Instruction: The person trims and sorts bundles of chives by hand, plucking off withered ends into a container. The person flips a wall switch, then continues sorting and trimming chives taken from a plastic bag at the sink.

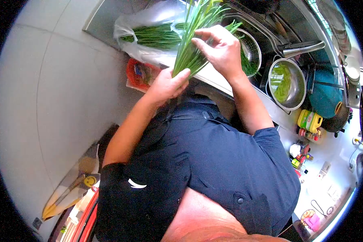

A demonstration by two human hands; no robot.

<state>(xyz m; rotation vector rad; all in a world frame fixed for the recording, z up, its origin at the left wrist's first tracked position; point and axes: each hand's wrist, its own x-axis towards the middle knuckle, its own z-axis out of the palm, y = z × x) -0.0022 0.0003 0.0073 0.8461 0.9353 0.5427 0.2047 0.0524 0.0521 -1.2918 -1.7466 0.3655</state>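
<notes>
A bunch of long green garlic chives (189, 48) stands slanted in my left hand (171, 85), whose fingers are wrapped round its lower end. At the bunch's right side is my right hand (222, 50), thumb and forefinger curled in a pinch against the blades. What exactly lies between those fingertips is partly hidden. Behind the bunch, more chives (157, 35) lie in a clear plastic bag (127, 25) on the counter. To the right of my right hand, a perforated metal colander (254, 47) holds further chives (246, 60).
A steel pan (298, 97) with green pieces in liquid stands right of the colander, its handle (304, 49) pointing across the stove. A yellow jug (309, 121) and small bottles stand farther right. Below the counter edge is a red container (139, 74).
</notes>
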